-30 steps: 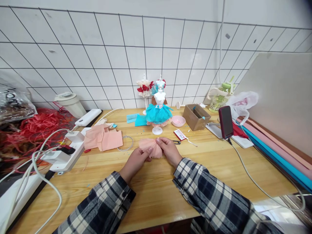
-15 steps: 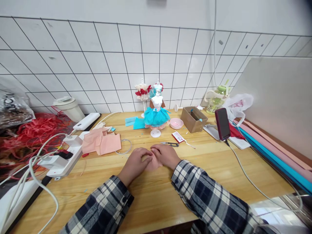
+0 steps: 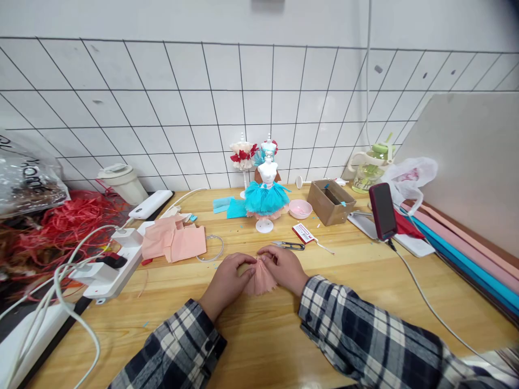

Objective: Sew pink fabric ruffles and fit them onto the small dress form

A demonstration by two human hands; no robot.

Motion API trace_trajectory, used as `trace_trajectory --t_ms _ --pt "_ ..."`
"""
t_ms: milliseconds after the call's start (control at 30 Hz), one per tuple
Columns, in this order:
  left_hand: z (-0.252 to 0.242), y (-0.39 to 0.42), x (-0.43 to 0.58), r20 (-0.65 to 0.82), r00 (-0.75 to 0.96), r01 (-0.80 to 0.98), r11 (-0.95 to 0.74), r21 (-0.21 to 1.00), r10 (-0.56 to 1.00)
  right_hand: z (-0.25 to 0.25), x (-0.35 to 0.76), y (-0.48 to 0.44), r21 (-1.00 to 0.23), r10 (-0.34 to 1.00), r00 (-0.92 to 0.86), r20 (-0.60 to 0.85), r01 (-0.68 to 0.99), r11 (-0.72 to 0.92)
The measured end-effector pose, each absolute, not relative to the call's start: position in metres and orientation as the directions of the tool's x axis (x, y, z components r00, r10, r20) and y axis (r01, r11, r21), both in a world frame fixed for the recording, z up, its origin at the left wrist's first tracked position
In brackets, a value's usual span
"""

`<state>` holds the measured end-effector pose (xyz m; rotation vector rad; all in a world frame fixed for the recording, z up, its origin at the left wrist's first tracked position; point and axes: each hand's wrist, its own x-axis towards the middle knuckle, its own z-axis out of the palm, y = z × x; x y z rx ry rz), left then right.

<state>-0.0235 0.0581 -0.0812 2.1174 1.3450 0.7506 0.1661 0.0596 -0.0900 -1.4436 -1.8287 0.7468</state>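
Observation:
Between my two hands a piece of pink crepe paper [image 3: 261, 280] is gathered at its top and fans out in pleats toward me. My left hand [image 3: 231, 281] pinches its upper left edge between thumb and fingers. On the other side, my right hand [image 3: 286, 266] grips the gathered top near the right edge. Just beyond my right hand lie small black-handled thread snips [image 3: 290, 246]. A white mini dress form [image 3: 267, 197] wearing a turquoise ruffled skirt with pink beneath stands farther back. More pink crepe paper [image 3: 174, 237] lies left of my hands, beside a wire ring [image 3: 214, 248].
A pink bowl [image 3: 300, 209], a brown box [image 3: 331, 202] and a red-and-white card [image 3: 305, 234] are at back right. A phone [image 3: 383, 210] stands upright at right. Power strip [image 3: 117, 270] and cables line the left, near red shreds [image 3: 81, 216].
The pink crepe paper has spread into a wider, more visible pleated fan between my hands. My fingers have shifted along its top. The whole view has moved slightly.

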Motion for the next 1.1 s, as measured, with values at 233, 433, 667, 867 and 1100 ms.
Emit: trace_trajectory --t_ms 233,433,667,867,1100 --pt "-0.082 0.069 -0.029 0.167 0.385 0.658 -0.397 0.64 0.908 -0.081 0.159 0.054 -0.719 0.973 -0.194 0.125 0.658 0.224" --pt "-0.081 0.085 -0.034 0.23 0.348 0.681 -0.414 0.604 0.909 -0.077 0.159 0.058 -0.756 0.978 -0.182 0.104 0.624 0.196" --pt "-0.075 0.079 -0.032 0.188 0.508 0.658 -0.52 0.545 0.841 -0.084 0.167 0.063 -0.845 0.983 -0.149 0.111 0.507 0.172" --pt "-0.073 0.068 -0.027 0.197 0.517 0.664 -0.535 0.523 0.833 -0.085 0.175 0.06 -0.87 0.973 -0.144 0.182 0.437 0.228" --pt "-0.075 0.067 -0.007 0.266 0.507 0.657 -0.568 0.495 0.82 -0.062 0.23 0.072 -0.6 0.916 -0.045 0.399 0.742 0.298"
